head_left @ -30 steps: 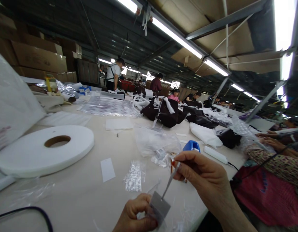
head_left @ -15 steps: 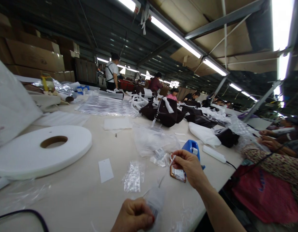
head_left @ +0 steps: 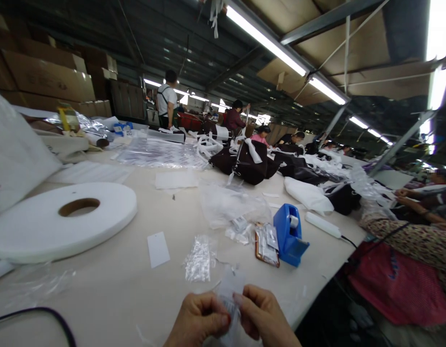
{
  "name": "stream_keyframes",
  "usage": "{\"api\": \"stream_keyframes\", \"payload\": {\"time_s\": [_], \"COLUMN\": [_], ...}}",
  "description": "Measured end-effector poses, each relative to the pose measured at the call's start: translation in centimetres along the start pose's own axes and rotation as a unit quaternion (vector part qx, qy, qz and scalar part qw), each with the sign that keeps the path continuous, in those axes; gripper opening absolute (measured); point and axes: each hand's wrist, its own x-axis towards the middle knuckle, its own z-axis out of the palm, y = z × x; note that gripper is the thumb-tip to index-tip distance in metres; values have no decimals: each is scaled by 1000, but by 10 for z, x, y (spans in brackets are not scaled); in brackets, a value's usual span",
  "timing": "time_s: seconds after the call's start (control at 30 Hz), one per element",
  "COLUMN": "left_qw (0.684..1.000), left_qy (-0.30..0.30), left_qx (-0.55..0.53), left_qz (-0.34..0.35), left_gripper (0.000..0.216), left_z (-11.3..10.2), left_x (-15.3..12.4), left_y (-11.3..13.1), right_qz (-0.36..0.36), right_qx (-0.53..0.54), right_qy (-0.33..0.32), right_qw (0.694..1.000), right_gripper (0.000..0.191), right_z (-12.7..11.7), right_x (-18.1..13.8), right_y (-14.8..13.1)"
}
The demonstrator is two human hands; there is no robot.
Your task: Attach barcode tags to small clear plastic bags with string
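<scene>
Both hands pinch one small clear plastic sleeve with a grey tag inside at the counter's near edge

Left hand [head_left: 201,323] and right hand [head_left: 262,320] are each closed by fingertip on the small clear plastic sleeve [head_left: 230,294], raised just above the pale counter [head_left: 110,289], apparently to steady it; beyond lie a loose white card tag [head_left: 158,249], a crinkled clear packet [head_left: 198,259], a blue tape dispenser [head_left: 290,234] within reach, and a wide white tape roll [head_left: 60,219] to the left

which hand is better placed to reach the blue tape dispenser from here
Right, probably. The blue tape dispenser sits up and to the right of the right hand; the left hand would have to cross over. Both pinch the small clear bag.
</scene>
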Motion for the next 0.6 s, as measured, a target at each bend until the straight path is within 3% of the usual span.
{"api": "stream_keyframes", "payload": {"time_s": [0.17,0.4,0.6], "left_qw": [1000,998,992], "left_qy": [-13,20,7], "left_qx": [16,52,108], "left_qz": [-5,22,59], "left_gripper": [29,18,15], "left_z": [-5,-3,5], "left_x": [0,-5,-8], "left_y": [0,16,15], "right_qz": [5,-90,-126], "right_qx": [63,148,243], "right_qy": [-10,174,221], "right_qw": [998,969,936], "right_gripper": [45,27,24], "right_z": [4,-18,-22], "right_x": [3,-2,-10], "right_y": [3,-14,-27]}}
